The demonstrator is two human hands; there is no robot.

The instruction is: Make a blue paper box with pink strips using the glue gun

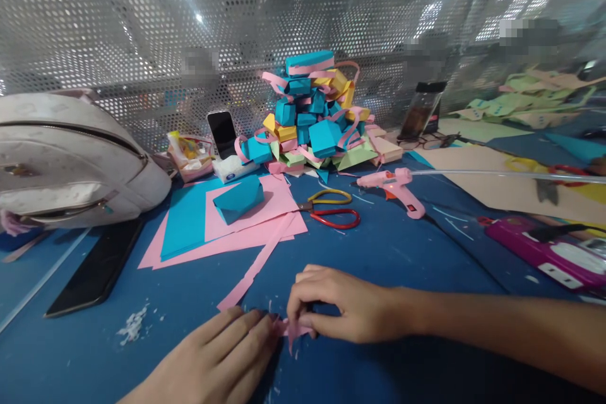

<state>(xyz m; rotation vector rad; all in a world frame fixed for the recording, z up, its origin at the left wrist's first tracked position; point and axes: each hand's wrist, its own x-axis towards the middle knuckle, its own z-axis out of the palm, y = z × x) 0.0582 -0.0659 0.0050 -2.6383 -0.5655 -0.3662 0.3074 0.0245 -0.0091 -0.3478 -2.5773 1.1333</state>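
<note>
My left hand [222, 356] lies low on the blue table with its fingers together and bent down. Its fingertips hold one end of a small pink paper strip [297, 329]; the thumb is hidden. From the right, my right hand [343, 303] pinches the same strip between thumb and fingers, and a short end hangs below the pinch. A longer pink strip [255, 268] runs from the paper sheets down to my left fingers. Beyond it lie pink sheets [222, 246], blue sheets [184, 221] and a folded blue paper piece [239, 200].
Scissors [331, 208] and a pink glue gun [398, 189] lie beyond my hands. A heap of paper boxes [303, 120] stands against the perforated metal screen [237, 25]. At left are a white bag [80, 164] and a black tablet [97, 268]; at right, a purple power strip [549, 255].
</note>
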